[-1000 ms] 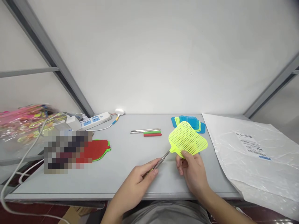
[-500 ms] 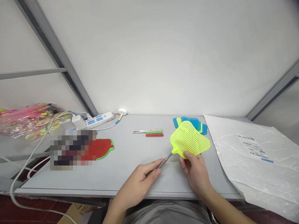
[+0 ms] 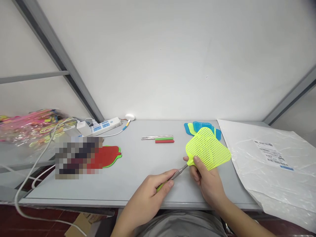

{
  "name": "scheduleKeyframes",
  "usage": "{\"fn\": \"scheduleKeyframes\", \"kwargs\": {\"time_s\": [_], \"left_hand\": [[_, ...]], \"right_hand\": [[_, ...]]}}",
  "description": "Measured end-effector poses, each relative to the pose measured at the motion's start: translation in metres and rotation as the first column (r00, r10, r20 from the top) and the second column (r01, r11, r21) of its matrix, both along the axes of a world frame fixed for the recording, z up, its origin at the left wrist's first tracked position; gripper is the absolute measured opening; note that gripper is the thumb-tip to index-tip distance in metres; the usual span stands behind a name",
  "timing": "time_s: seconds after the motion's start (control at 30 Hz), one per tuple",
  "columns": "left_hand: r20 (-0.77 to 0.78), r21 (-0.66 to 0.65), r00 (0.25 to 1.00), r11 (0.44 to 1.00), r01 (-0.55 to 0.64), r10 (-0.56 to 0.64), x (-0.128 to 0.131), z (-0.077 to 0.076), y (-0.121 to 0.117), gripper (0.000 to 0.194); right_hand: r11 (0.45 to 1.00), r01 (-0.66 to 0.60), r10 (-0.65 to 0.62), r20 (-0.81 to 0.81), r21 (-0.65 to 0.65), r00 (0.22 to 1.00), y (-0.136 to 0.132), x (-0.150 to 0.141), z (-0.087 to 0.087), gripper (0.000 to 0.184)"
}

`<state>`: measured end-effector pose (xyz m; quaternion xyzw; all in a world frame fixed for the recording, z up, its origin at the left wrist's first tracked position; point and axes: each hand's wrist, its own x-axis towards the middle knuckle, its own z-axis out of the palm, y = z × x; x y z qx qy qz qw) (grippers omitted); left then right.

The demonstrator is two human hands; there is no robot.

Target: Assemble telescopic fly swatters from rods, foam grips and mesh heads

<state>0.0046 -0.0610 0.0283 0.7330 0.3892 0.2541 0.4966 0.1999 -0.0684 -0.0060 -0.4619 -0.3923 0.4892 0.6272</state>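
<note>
My left hand (image 3: 150, 194) is wrapped round the metal handle (image 3: 179, 172) of a fly swatter, and a bit of its green grip shows between the fingers. At the handle's upper end sits the yellow-green perforated swatter head (image 3: 209, 148), tilted up to the right. My right hand (image 3: 208, 179) pinches this head near its neck, thumb on top and fingers underneath. Behind it lie several blue and yellow-green swatter heads (image 3: 203, 125), overlapping. Two loose handles, one with a green grip (image 3: 164, 139) and one with a red grip (image 3: 164, 141), rest mid-table.
Red and green swatter heads (image 3: 108, 156) lie at left beside a pixelated patch. A power strip (image 3: 106, 126) with white cables stands behind them. Plastic-wrapped colourful items (image 3: 32, 126) are at far left. A white plastic mailer (image 3: 266, 164) covers the table's right side.
My right hand has shifted its pinch along the swatter head toward the neck. The head has moved slightly right and turned a little. My left hand still grips the handle.
</note>
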Motion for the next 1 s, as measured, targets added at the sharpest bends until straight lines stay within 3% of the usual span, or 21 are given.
{"fn": "scheduleKeyframes", "kwargs": {"time_s": [0.23,0.4,0.63,0.83,1.0], "left_hand": [[-0.070,0.013,0.997,1.000,-0.018,0.019,0.000,0.005,-0.003,0.039],[-0.168,0.093,0.983,0.994,-0.056,0.071,-0.003,0.008,-0.005,0.038],[-0.279,0.188,0.957,0.982,-0.028,0.080,0.001,0.020,-0.007,0.035],[-0.299,0.265,0.950,0.964,-0.010,0.092,0.008,0.012,-0.007,0.036],[-0.371,0.388,0.919,0.921,0.022,0.134,0.014,0.010,-0.006,0.038]], "right_hand": [[1.000,0.010,-0.010,-0.005,0.016,1.000,0.000,0.000,-0.001,0.037],[1.000,-0.012,0.012,0.066,-0.004,0.998,-0.002,-0.002,0.001,0.039],[1.000,-0.027,0.027,0.038,-0.004,0.999,-0.003,-0.004,0.005,0.043],[0.999,0.008,-0.006,0.056,-0.038,0.998,-0.005,-0.008,0.015,0.047],[0.999,0.001,0.001,0.055,-0.037,0.998,-0.004,-0.005,0.014,0.044]]}}
